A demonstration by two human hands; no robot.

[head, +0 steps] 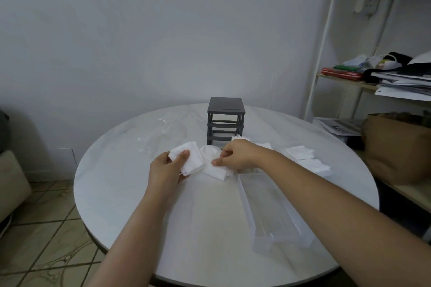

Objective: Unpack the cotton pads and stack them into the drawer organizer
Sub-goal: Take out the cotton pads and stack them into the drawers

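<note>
While the drawer (245,200) lies alongside, left grip (166,170) and right grip (235,156) hold cotton pads (191,161).

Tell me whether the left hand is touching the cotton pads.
Touching. The head view shows the left hand gripping a stack of cotton pads, with its thumb lying across the top pad.

Organizer frame (225,121) at table (140,193) rear; pads (218,173) before it; drawer (275,212) front-right; wrapper (158,134), apparently, rear-left.
</note>
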